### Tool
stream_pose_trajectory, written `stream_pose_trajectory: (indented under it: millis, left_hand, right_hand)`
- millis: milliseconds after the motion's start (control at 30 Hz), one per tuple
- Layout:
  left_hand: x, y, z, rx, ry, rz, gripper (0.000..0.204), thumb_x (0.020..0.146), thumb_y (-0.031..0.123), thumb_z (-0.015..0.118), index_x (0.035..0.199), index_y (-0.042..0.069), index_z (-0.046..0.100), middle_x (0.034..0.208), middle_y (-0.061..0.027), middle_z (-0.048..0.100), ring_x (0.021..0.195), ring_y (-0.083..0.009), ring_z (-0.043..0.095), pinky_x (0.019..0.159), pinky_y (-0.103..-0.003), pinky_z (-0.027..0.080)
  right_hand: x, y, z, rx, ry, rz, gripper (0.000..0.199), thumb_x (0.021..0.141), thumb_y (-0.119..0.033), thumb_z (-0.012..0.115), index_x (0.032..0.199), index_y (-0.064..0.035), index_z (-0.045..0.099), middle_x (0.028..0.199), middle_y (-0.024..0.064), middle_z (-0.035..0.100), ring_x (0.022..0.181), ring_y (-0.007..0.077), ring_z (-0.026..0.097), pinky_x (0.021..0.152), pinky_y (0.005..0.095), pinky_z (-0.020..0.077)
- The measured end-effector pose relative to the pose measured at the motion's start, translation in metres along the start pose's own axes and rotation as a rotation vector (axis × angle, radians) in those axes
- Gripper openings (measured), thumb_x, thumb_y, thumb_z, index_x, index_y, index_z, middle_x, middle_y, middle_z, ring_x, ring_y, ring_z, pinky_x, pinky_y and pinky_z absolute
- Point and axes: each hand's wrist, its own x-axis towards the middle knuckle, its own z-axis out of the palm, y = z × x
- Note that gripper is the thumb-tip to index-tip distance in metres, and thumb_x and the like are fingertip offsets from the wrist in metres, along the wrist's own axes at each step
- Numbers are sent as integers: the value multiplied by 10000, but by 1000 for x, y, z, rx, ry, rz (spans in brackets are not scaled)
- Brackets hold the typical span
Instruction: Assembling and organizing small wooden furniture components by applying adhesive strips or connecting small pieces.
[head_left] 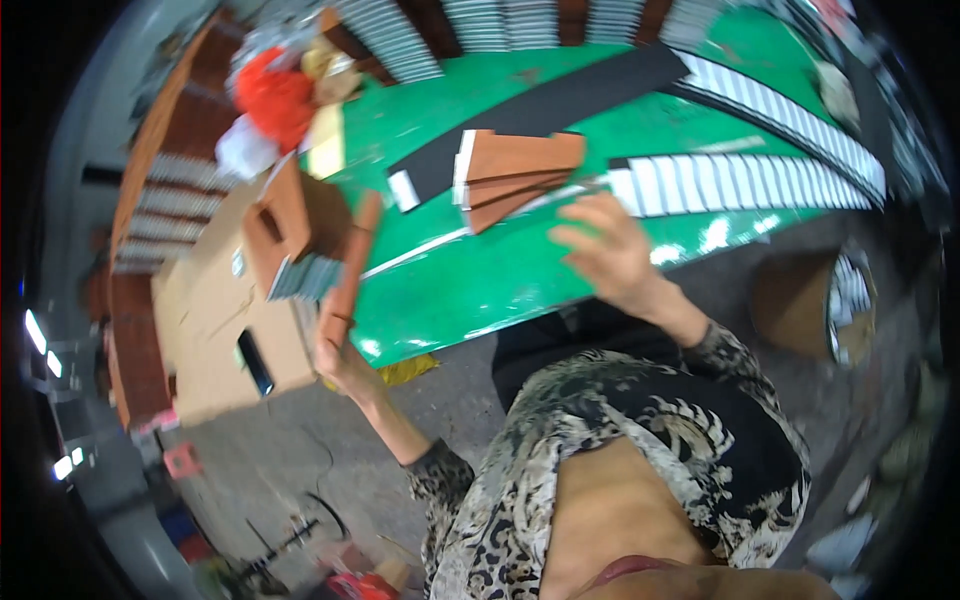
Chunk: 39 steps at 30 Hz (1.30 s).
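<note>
My left hand (pixel 335 345) is clamped on a long brown strip (pixel 350 265), held upright beside the cardboard box (pixel 215 320). My right hand (pixel 610 250) hovers with fingers spread, empty, just below the brown sheet stack (pixel 520 165) on the green table (pixel 470 280).

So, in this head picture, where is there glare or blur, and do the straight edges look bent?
Head view: white glare spots lie on the green table; the right hand is motion-blurred, the left hand is sharper; the black strip and the table's edges bow toward the dark rim.
</note>
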Motion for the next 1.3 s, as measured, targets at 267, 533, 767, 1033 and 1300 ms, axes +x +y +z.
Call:
stream_pose_trajectory:
  millis: [267, 533, 767, 1033, 1300]
  left_hand:
    - [-79, -63, 89, 194, -564, -378, 571, 906, 487, 403, 1033, -37, 592, 1075, -132, 587, 1017, -221, 522, 906, -350, 369]
    - [-85, -102, 100, 451, -613, -65, 322, 741, 77, 703, 1022, -1, 566, 953, -130, 580, 842, -263, 564, 739, -320, 440]
    - [-88, -112, 104, 418, -517, 40, 278, 748, 69, 699, 992, 9, 579, 932, -126, 590, 859, -272, 573, 742, -334, 442]
    - [-90, -117, 106, 416, -504, 48, 296, 738, 76, 709, 996, 34, 571, 925, -112, 591, 843, -279, 551, 719, -354, 426]
    - [-91, -120, 104, 416, -501, 87, 297, 733, 68, 708, 993, 35, 569, 927, -103, 596, 835, -264, 551, 710, -345, 419]
  right_hand:
    - [-56, 13, 24, -83, -290, 146, 320, 671, -161, 716, 973, -135, 617, 937, 8, 570, 919, 192, 550, 916, 484, 355]
    - [-55, 48, 18, -85, -186, 164, 249, 692, -158, 703, 928, -107, 641, 889, 33, 605, 867, 213, 563, 778, 341, 459]
    - [-36, 148, -5, -296, -323, 339, 148, 698, -77, 679, 839, -54, 640, 833, 74, 601, 842, 251, 579, 703, 351, 491]
    - [-28, 180, -5, -398, -651, 144, 120, 715, -48, 606, 826, -3, 608, 785, 125, 604, 777, 274, 605, 681, 368, 503]
    - [-29, 188, -3, -347, -562, -29, 131, 717, -32, 567, 841, -8, 601, 744, 119, 595, 745, 257, 614, 620, 339, 517]
